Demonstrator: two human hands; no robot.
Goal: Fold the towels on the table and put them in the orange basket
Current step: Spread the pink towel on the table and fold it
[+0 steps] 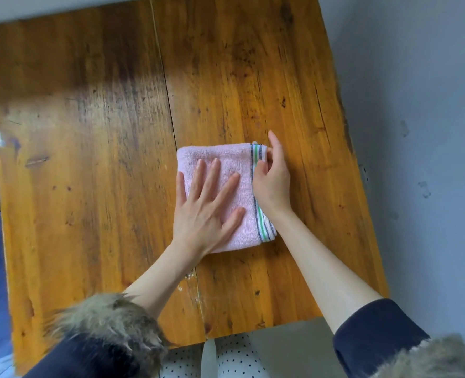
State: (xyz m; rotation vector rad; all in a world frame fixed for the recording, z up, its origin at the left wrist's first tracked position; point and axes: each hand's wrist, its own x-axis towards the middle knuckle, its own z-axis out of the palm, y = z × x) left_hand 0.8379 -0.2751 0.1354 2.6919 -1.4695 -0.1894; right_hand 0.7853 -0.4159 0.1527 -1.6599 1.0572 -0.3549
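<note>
Pressing flat with fingers spread and straight, the left hand (206,211) is laid on the folded pink towel (227,170), which lies on the wooden table (89,132). Farther out, the towel's striped edge is pinched by the right hand (273,178), fingers curled, forearm angled inward.

Worn wooden bench (89,159) with a long crack, glossy light patch, grey floor (430,132) around it

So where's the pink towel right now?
In the head view, the pink towel lies folded on the wooden table, right of centre, under the flat left hand; the right hand pinches its striped edge.
</note>
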